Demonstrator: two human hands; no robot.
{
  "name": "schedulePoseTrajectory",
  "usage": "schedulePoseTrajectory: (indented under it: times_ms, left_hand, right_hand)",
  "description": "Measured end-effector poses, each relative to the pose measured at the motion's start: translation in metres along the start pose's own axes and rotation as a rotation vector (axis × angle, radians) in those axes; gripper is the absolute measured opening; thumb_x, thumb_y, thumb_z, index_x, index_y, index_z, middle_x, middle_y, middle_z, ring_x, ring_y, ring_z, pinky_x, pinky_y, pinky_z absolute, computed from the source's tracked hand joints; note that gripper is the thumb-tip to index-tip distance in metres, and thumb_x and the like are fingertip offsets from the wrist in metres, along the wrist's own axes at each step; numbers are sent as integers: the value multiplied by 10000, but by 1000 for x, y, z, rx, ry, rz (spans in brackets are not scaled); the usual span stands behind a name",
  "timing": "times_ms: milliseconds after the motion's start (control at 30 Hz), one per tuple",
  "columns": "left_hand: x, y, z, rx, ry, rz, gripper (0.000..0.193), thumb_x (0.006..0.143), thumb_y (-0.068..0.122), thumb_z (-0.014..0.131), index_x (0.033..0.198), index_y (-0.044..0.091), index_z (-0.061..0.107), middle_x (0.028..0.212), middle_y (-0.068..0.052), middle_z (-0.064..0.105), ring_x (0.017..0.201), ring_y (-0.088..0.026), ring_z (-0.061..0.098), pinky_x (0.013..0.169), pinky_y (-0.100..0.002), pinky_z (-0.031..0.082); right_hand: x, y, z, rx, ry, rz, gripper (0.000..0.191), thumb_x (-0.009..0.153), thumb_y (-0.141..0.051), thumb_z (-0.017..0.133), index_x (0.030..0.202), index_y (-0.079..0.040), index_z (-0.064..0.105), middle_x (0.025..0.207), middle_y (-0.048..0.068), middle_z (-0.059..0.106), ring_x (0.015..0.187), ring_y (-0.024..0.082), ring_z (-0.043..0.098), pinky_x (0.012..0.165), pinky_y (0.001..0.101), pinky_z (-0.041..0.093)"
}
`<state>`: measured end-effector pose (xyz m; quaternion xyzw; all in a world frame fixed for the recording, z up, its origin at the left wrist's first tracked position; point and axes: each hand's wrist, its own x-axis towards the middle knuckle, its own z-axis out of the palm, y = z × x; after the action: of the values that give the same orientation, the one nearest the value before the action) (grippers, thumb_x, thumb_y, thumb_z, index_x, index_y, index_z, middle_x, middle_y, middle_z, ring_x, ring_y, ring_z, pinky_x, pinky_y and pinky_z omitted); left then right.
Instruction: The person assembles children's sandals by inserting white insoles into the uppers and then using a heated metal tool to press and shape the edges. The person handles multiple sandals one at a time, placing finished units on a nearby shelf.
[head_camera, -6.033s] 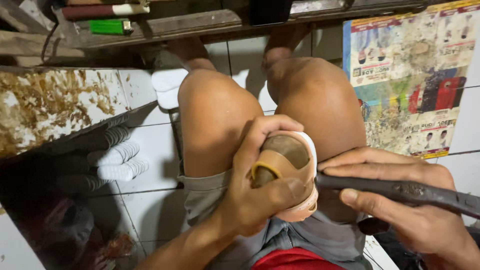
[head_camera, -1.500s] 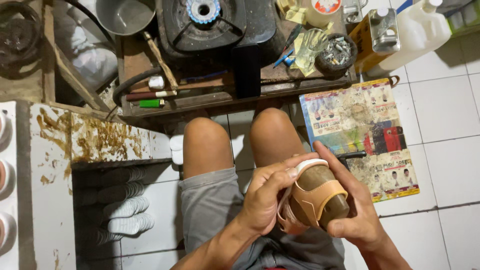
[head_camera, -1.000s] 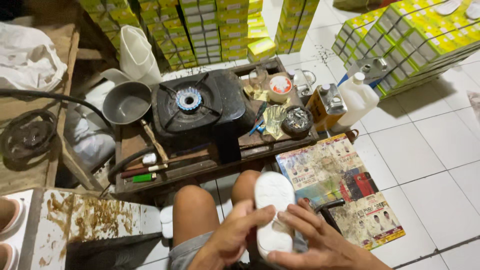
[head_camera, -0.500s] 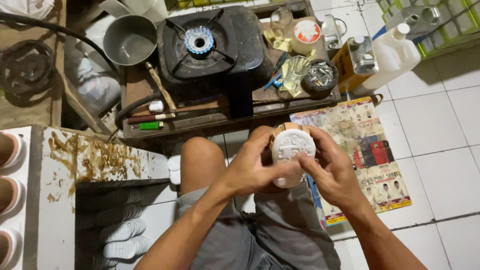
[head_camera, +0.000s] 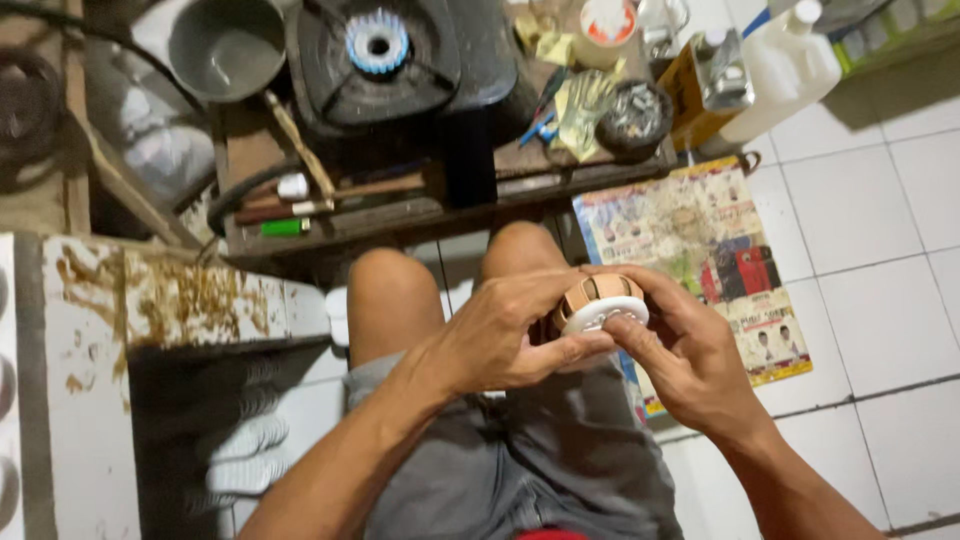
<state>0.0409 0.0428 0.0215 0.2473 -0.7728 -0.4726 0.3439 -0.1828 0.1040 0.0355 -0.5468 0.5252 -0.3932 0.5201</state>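
Over tiled floor (head_camera: 880, 210), hands half-hide tan shoe (head_camera: 598, 298)

I have the sandal (head_camera: 600, 305) over my lap, left hand (head_camera: 500, 340) on its left side, right hand (head_camera: 690, 350) on its right. Beyond my knees stands the low bench (head_camera: 400, 215): stove (head_camera: 375, 50) at its middle, pot (head_camera: 225, 45) at its left end, jug (head_camera: 785, 65) off its right end. The poster (head_camera: 700, 250) lies on the floor, right of my knees.

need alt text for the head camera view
Both hands, left hand and right hand, hold a tan shoe with a white sole over a seated person's bare knees. Ahead stands a low wooden bench with a black gas burner.
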Motion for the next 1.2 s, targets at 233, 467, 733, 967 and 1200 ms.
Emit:
schedulePoseTrajectory:
  times_ms: [233, 467, 733, 967, 1200]
  left_hand:
    - [-15, -6, 25, -823, 161, -153, 446, 1031, 193, 637, 1375, -83, 572, 1278, -159, 657, 1166, -227, 628, 1127, -363, 497]
    - [-15, 22, 67, -764, 551, -162, 570, 1033, 271, 533, 1505, -41, 462, 1476, -130, 589, 1322, -208, 595, 1173, -349, 456]
    - [-40, 18, 85, -462, 420, -95, 576, 1047, 165, 785, 1514, 4, 490, 1508, -172, 631, 1291, -211, 695, 1110, -307, 578]
    - [-45, 4, 85, -399, 419, 71, 572, 1051, 166, 794, 1420, 40, 375, 1444, -237, 611, 1279, -240, 698, 1070, -322, 613]
    - [-43, -3, 75, -112, 503, 172, 583, 988, 257, 812, 1290, 26, 370, 1186, -233, 714, 1030, -245, 785, 810, -289, 654]
  right_hand:
    - [3, 47, -9, 179, -110, -199, 812, 923, -489, 705, 1486, 37, 450, 1498, 115, 508, 1388, 176, 489, 1136, 309, 397]
    - [-48, 108, 24, -69, 384, -342, 774, 796, -353, 909, 1389, -12, 548, 1369, 152, 583, 1221, 239, 595, 1037, 345, 508]
    - [-66, 113, 17, -658, 553, -617, 684, 724, -292, 913, 1247, -100, 517, 1217, 127, 521, 1086, 276, 556, 915, 362, 501]
    - [-75, 118, 12, -668, 543, -664, 693, 728, -312, 941, 1231, -120, 505, 1179, 114, 484, 1004, 262, 586, 789, 338, 537]
    - [-74, 120, 14, -693, 498, -758, 606, 847, -449, 835, 1210, -89, 509, 1126, 142, 483, 932, 266, 569, 718, 363, 545]
